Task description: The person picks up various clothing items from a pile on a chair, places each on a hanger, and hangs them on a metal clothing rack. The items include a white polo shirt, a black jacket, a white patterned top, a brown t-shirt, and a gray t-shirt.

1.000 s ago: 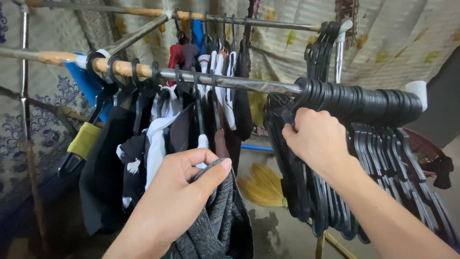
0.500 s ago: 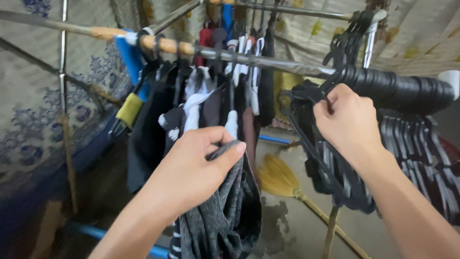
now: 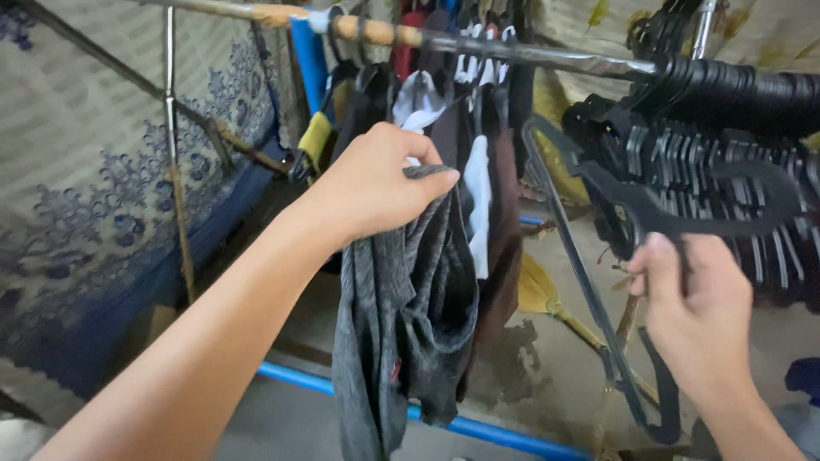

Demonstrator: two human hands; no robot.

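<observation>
Two hands, one grey garment point(image 3: 401, 324), one free black hanger point(image 3: 675, 222), one broom point(image 3: 538, 294).

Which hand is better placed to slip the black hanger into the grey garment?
Probably the right hand: it already grips the black hanger, lifted off the rail. The left hand pinches the grey garment at its top, so it is better placed to hold it.

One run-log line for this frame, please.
left hand: grip shut on grey garment | right hand: grip shut on black hanger | behind: rail of hung clothes
</observation>
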